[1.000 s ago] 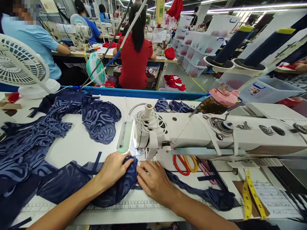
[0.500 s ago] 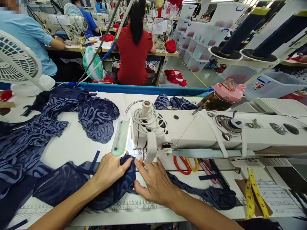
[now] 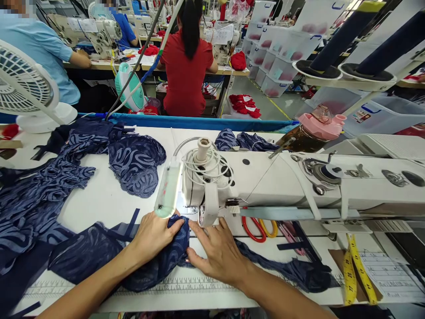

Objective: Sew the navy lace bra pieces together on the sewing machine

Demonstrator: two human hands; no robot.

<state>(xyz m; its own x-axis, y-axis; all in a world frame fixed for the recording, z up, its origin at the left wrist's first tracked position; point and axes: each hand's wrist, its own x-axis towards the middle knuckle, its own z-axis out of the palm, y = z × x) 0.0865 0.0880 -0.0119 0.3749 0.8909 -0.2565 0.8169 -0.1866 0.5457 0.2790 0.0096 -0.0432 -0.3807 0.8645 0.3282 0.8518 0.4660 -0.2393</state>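
Observation:
A navy bra (image 3: 166, 261) with a swirl pattern lies below the sewing machine head (image 3: 202, 186). One edge of it reaches the presser foot area, which the machine head and lamp partly hide. My left hand (image 3: 156, 235) grips the cup near the needle, thumb on top and some fingertips out of sight. On the other side my right hand (image 3: 219, 252) lies flat with fingers spread, its index finger and thumb touching the cup's edge. Another cup (image 3: 86, 252) extends to the left under my left forearm. A narrow navy part (image 3: 292, 270) trails out to the right.
Navy patterned pieces (image 3: 40, 190) are heaped at left, beside a single cup (image 3: 136, 164). Right of the needle lie red-handled scissors (image 3: 254, 230), yellow-handled scissors (image 3: 270, 228) and a yellow tape measure (image 3: 350, 274). A fan (image 3: 26, 84) and a bottle (image 3: 315, 128) stand behind. Co-workers sit beyond.
The view has shifted slightly. My right hand has moved a little, its fingers showing more apart from the machine head; the left hand keeps its hold on the bra cup.

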